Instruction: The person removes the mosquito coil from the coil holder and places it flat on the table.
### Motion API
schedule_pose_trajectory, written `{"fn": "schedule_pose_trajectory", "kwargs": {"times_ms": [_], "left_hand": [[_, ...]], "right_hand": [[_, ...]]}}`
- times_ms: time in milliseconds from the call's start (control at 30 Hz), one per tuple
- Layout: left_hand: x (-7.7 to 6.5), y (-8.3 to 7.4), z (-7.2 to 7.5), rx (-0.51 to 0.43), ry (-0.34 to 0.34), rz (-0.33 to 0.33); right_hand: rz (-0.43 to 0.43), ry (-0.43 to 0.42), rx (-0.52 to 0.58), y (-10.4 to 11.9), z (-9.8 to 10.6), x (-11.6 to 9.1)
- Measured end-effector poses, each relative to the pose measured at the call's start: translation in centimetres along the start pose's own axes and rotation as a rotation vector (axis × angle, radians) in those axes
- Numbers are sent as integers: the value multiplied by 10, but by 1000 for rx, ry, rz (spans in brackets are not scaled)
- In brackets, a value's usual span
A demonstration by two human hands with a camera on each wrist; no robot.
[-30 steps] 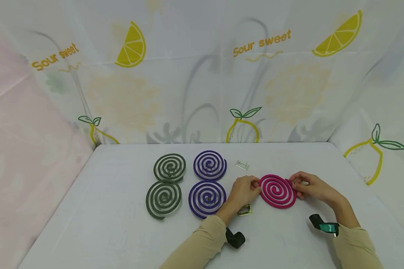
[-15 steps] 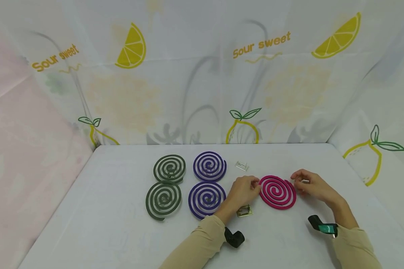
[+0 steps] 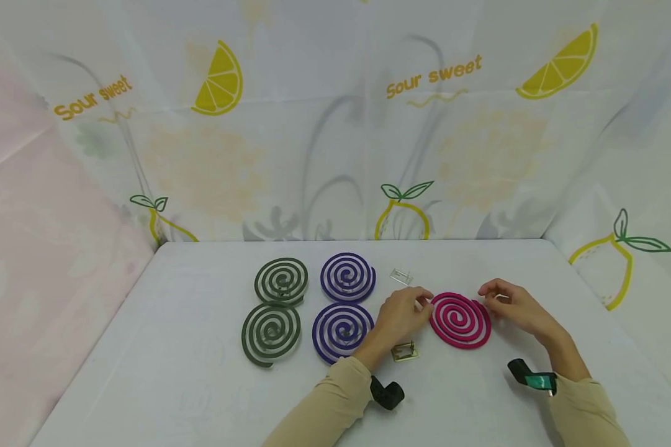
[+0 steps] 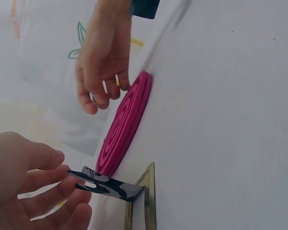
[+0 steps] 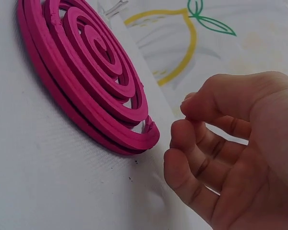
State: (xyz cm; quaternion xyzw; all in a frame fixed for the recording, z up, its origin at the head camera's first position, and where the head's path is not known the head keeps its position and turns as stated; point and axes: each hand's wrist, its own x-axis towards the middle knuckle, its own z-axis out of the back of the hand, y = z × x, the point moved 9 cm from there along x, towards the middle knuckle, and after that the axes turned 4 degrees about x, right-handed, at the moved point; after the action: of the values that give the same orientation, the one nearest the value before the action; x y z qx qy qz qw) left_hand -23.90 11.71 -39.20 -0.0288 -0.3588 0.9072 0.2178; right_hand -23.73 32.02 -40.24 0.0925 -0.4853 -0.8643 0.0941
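A pink mosquito coil [image 3: 459, 321] lies flat on the white table between both hands. In the right wrist view the pink coil [image 5: 93, 86] shows doubled layers and a crumbly outer end. My left hand [image 3: 399, 320] hovers at its left edge, fingers relaxed; the left wrist view shows this left hand [image 4: 33, 187] holding nothing. Just off the right edge is my right hand [image 3: 519, 307], its fingers loosely bent and apart from the coil. Below my left hand sits a brass-coloured metal coil stand [image 3: 405, 352], its bent tongue sticking up.
Two green coils [image 3: 272, 335] lie on the left, one behind the other. Beside them are two purple coils [image 3: 344, 332]; my left forearm partly covers the nearer one. A silver metal stand [image 3: 401, 277] lies behind my left hand. Printed cloth [image 3: 335, 124] rises behind the table [image 3: 162, 385].
My right hand has let go of the pink coil's right edge and drawn slightly up. My left hand has lifted a little from its left edge. The coil stays flat on the table.
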Motion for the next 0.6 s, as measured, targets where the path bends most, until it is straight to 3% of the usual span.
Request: {"fn": "schedule_pose_trajectory", "kwargs": {"times_ms": [600], "left_hand": [[-1,-5,5,-24,-32,-27]], "right_hand": [[41,-34,-28,6,-5,4]]}}
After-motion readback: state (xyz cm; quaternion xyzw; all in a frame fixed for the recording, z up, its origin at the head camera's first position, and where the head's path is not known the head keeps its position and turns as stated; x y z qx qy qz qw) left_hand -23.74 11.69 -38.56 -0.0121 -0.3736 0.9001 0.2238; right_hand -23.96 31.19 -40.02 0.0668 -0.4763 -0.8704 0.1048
